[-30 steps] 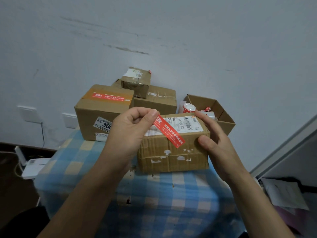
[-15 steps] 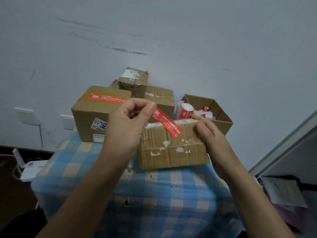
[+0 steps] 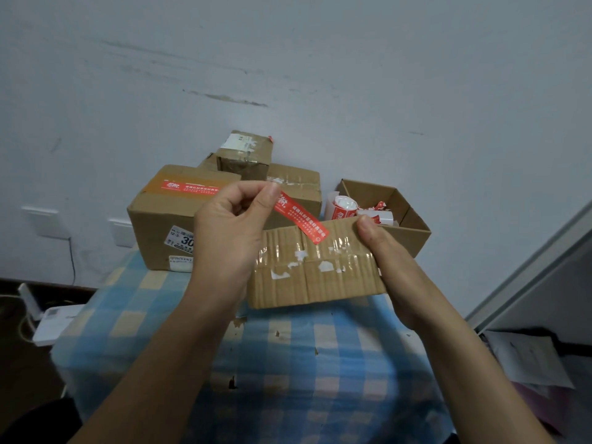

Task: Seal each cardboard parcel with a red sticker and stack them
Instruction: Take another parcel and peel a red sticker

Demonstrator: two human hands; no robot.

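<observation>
A: Nearest, over the table?
B: Near parcel, between left hand and right hand; sticker from left hand to its upper edge.
A: Behind, leftward?
B: Large parcel; right of that, rear parcel with small parcel on top.
A: Far right?
B: Open box, behind right hand, sticker roll inside.

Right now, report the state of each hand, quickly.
Left hand: closed, pinching the upper end of the red sticker.
Right hand: closed, gripping the right end of the cardboard parcel.
</observation>
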